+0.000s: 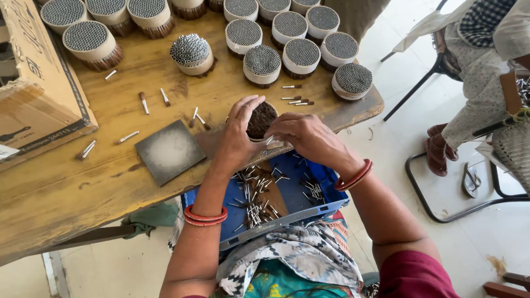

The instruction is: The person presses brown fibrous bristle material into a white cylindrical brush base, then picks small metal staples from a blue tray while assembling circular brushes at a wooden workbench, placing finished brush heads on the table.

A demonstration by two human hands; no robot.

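My left hand (238, 135) wraps around a round bundle of thin tubes (261, 119) whose dark brown end faces up, at the table's front edge. My right hand (305, 136) rests on the bundle's right side with fingers curled against it. Both wrists wear red bangles. Under my hands, on my lap, sits a blue tray (290, 194) with several loose small white tubes and brown powder in it.
A wooden table (66, 187) holds many round tube bundles (301, 55) at the back, a grey square tile (169, 151), scattered loose tubes (127, 137) and a cardboard box (33, 83) at left. A seated person (480, 83) and metal chair frames stand right.
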